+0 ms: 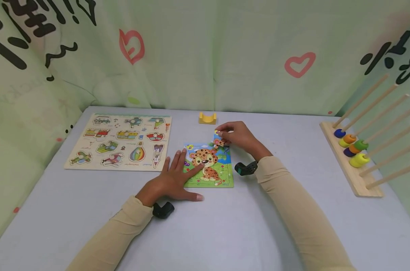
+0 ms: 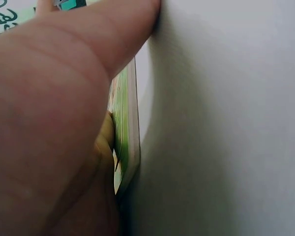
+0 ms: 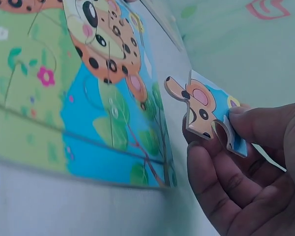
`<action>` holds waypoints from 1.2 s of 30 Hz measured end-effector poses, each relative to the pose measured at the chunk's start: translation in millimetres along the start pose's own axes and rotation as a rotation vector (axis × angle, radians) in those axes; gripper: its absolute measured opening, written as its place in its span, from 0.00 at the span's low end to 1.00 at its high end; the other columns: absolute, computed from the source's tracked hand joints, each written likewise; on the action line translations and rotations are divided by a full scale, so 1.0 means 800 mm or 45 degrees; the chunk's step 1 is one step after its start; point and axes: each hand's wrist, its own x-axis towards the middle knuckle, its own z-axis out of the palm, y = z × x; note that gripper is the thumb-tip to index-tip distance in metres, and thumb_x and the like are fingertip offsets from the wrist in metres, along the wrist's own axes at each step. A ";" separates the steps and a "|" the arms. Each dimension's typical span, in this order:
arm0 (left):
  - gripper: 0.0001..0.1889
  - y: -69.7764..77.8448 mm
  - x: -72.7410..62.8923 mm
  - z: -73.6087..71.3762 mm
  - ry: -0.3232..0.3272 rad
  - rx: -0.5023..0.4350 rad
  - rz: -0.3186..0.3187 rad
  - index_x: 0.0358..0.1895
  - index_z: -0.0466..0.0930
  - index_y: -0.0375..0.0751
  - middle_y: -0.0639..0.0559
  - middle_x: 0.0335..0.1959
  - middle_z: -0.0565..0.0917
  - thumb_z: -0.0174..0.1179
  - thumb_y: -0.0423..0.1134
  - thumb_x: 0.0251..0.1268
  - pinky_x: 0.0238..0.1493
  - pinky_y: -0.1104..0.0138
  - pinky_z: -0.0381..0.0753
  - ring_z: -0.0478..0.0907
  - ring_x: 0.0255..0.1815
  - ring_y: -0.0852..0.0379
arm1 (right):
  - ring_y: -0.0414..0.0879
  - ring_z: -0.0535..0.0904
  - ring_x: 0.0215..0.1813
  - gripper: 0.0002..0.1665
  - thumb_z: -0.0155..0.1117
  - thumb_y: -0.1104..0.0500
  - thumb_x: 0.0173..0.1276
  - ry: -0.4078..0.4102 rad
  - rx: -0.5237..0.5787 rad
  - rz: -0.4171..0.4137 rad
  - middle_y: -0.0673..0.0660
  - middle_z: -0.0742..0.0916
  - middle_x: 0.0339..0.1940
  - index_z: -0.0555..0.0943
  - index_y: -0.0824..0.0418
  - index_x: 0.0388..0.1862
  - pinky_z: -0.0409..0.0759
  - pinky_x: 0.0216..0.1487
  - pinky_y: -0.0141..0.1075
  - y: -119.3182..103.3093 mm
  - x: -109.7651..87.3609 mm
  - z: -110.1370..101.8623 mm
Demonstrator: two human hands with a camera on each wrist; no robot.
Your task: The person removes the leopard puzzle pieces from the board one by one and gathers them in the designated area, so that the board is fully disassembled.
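Note:
A leopard jigsaw puzzle (image 1: 221, 171) lies on the table in front of the person. The left hand (image 1: 174, 180) rests on its left part with fingers spread, the thumb lying on the table below its lower edge. Over the puzzle's upper right, the right hand (image 1: 238, 136) pinches a jigsaw piece (image 3: 201, 110) between thumb and fingers. That piece is tilted and shows a spotted animal's ear and eye against blue; in the right wrist view it is held apart from the puzzle. In the left wrist view, the left hand hides most of the puzzle.
A wooden vehicle puzzle board (image 1: 123, 145) lies to the left. Behind the leopard puzzle stands a small yellow arch-shaped block (image 1: 208, 118). On the right is a wooden peg stand (image 1: 348, 162) with coloured rings. A printed curtain (image 1: 245, 56) hangs behind the table.

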 end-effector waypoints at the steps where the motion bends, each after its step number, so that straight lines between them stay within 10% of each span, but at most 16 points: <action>1: 0.52 0.000 0.000 0.000 0.001 0.000 0.003 0.78 0.46 0.66 0.36 0.76 0.24 0.57 0.76 0.50 0.68 0.41 0.24 0.19 0.75 0.39 | 0.49 0.81 0.41 0.14 0.58 0.62 0.73 0.002 -0.017 0.002 0.61 0.82 0.51 0.81 0.64 0.55 0.81 0.43 0.37 0.000 -0.002 -0.003; 20: 0.52 -0.001 -0.001 0.004 0.025 -0.017 0.021 0.78 0.46 0.65 0.36 0.76 0.24 0.57 0.75 0.51 0.68 0.41 0.24 0.19 0.75 0.39 | 0.51 0.73 0.46 0.16 0.56 0.61 0.74 0.074 -0.239 0.061 0.61 0.82 0.51 0.83 0.63 0.55 0.74 0.41 0.36 0.048 -0.027 -0.067; 36: 0.51 -0.003 0.000 0.003 0.010 -0.043 0.031 0.78 0.46 0.65 0.37 0.76 0.23 0.58 0.75 0.52 0.68 0.42 0.22 0.17 0.75 0.40 | 0.53 0.74 0.54 0.14 0.59 0.62 0.72 0.029 -0.333 0.051 0.63 0.83 0.54 0.84 0.64 0.53 0.71 0.53 0.44 0.058 -0.031 -0.065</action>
